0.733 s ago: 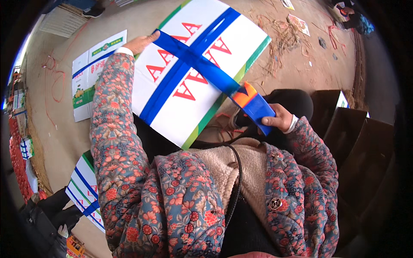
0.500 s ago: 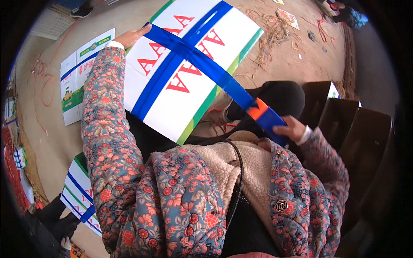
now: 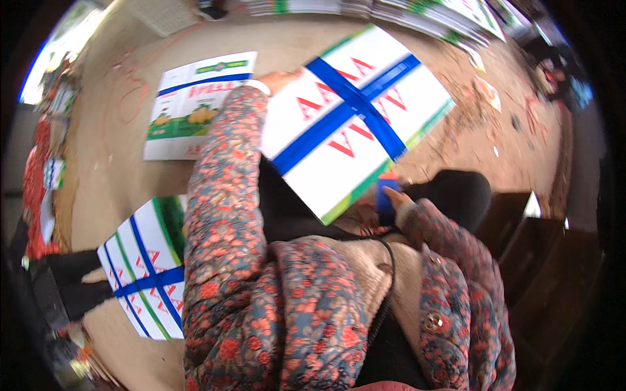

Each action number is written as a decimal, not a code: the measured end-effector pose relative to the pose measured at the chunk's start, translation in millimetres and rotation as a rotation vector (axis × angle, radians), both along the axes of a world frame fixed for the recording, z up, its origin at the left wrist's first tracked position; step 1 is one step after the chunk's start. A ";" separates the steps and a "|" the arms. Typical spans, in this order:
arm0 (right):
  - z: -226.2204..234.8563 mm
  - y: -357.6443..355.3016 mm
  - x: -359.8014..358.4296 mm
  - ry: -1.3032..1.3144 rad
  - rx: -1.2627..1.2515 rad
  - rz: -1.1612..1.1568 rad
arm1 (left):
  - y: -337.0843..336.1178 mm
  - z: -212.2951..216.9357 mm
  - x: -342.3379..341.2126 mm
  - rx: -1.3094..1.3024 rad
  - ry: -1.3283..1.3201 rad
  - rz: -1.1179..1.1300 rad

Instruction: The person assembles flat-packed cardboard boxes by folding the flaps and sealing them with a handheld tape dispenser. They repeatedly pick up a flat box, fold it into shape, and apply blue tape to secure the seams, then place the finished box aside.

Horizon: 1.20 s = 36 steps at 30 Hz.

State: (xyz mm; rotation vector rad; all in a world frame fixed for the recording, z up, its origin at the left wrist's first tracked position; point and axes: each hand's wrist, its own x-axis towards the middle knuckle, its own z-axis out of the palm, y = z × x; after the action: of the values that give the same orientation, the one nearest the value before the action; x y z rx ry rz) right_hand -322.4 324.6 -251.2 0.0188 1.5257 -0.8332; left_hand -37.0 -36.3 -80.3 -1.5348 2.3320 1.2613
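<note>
A white cardboard box (image 3: 313, 186) with green edges and red lettering is tilted in front of me against my legs. Two blue tape strips cross on its top face. My left hand (image 3: 283, 81) holds the far left edge; the box hides part of its fingers. Near the box's lower right edge, my right hand (image 3: 399, 198) grips a blue tape dispenser (image 3: 386, 207) with an orange end. The crossing tape runs down the box edge toward the dispenser; whether it still joins the roll I cannot tell.
A taped white-and-green box (image 3: 163, 140) lies on the floor beyond my left arm. Another taped box (image 3: 140, 260) stands at left by a person's dark-clothed limb (image 3: 72, 280). Flat cardboard stacks (image 3: 424, 19) lie at the back, brown cartons (image 3: 535, 260) at right.
My view has shifted, so more of the far floor shows. The stretched tape now lies down on the box and over its edge. My right hand has brought the dispenser closer to the box.
</note>
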 end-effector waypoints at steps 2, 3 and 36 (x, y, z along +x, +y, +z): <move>-19.1 8.8 -21.8 0.014 -0.054 -0.166 | -2.9 2.4 5.7 0.011 -0.018 -0.072; -26.7 10.6 -31.7 0.022 -0.073 -0.223 | -2.2 4.2 4.5 -0.021 -0.046 -0.135; 13.5 -193.8 -7.7 0.596 -0.648 -0.447 | 170.2 57.2 81.5 -0.359 0.642 0.155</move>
State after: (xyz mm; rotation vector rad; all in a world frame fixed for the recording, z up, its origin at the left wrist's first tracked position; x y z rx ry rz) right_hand -330.1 130.9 -237.7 -0.4095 1.7498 -1.7820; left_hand 44.5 134.0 -23.1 -1.6080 3.0217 1.6405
